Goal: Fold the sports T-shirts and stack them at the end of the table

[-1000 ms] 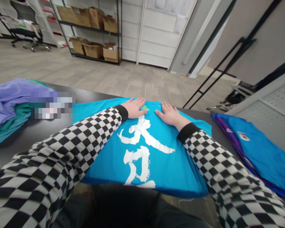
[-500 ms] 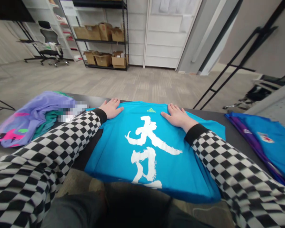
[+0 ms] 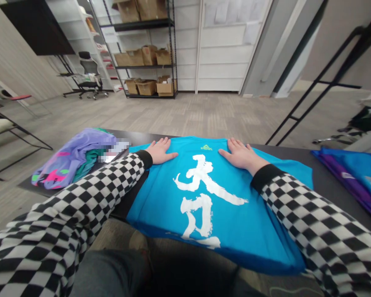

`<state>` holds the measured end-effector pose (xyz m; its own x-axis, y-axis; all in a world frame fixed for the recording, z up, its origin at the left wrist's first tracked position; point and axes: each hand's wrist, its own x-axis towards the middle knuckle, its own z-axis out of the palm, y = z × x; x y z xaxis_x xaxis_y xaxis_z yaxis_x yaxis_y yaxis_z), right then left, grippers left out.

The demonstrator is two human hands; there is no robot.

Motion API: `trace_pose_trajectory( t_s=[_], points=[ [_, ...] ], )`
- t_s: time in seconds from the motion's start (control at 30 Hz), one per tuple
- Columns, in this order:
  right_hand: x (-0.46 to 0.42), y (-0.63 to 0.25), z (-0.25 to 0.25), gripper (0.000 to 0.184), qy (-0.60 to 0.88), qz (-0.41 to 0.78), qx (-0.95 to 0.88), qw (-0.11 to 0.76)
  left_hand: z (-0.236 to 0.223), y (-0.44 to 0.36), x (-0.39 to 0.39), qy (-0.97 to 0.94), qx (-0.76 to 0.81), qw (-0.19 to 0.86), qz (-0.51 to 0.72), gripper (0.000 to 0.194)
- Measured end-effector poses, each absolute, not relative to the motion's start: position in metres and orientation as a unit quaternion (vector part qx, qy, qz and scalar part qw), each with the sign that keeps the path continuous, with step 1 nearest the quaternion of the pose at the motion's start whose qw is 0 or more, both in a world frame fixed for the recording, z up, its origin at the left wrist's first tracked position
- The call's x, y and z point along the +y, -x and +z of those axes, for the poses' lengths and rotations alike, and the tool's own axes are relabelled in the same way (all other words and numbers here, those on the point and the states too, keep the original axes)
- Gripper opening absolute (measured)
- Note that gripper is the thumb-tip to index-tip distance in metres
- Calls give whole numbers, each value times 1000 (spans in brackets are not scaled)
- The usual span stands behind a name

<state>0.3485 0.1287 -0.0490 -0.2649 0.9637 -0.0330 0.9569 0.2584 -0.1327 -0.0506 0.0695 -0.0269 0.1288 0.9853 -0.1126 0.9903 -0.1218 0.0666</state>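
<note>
A bright blue T-shirt point(image 3: 167, 202) with large white brush-stroke lettering and a small green logo lies spread on a dark table point(image 3: 139, 138). Its lower part hangs over the near edge. My left hand point(image 3: 161, 151) rests flat near the shirt's far left shoulder, fingers stretched out and thumb pointing inward. On the far right shoulder lies my right hand point(image 3: 240, 154), also flat with its fingers apart. Both palms press on the cloth without gripping it. The right sleeve of the shirt sticks out beyond my right forearm.
A heap of purple and green clothing point(image 3: 71, 159) sits at the table's left end, beside a partly blurred flat item point(image 3: 117, 150). Folded blue and purple clothes point(image 3: 355, 173) lie at the right. Beyond the table stand a shelf with cardboard boxes point(image 3: 146, 86) and an office chair point(image 3: 89, 76).
The camera view has shifted, so the whole scene sits further right and slightly lower. Both hands stay flat at about the same places on the shirt.
</note>
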Motion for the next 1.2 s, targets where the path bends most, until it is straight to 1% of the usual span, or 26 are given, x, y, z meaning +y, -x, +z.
trace_pose_trajectory(
  t_s=[0.07,0.13,0.27,0.33,0.4,0.5,0.67,0.8,0.87,1.07,1.2],
  points=[
    [129,-348,-49,106,604,63,-794,27,-30,48,68,-747,661,75,-20,110],
    [129,-348,-50,106,602,61,-796,27,-29,53,64,-744,664,71,-14,110],
    [129,-347,-50,106,605,60,-794,25,-28,77,53,-720,694,22,-9,88],
    [129,-347,-49,107,604,62,-794,25,-31,89,47,-710,704,20,-26,83],
    [129,-347,-49,106,604,63,-794,26,-35,97,45,-705,708,37,-39,86],
    [129,-348,-50,104,605,60,-793,27,-39,99,44,-699,712,51,-38,97],
    [129,-349,-50,105,605,61,-794,25,-40,96,45,-691,721,38,-26,104],
    [132,-350,-52,107,601,61,-797,32,-43,97,43,-661,749,28,-32,119],
    [134,-351,-54,107,598,57,-799,41,-44,97,42,-654,756,21,-21,119],
    [135,-352,-57,106,596,58,-799,49,-37,95,38,-650,760,0,-8,104],
    [133,-351,-56,105,597,54,-799,45,-37,95,32,-698,716,14,-6,82]
  ],
)
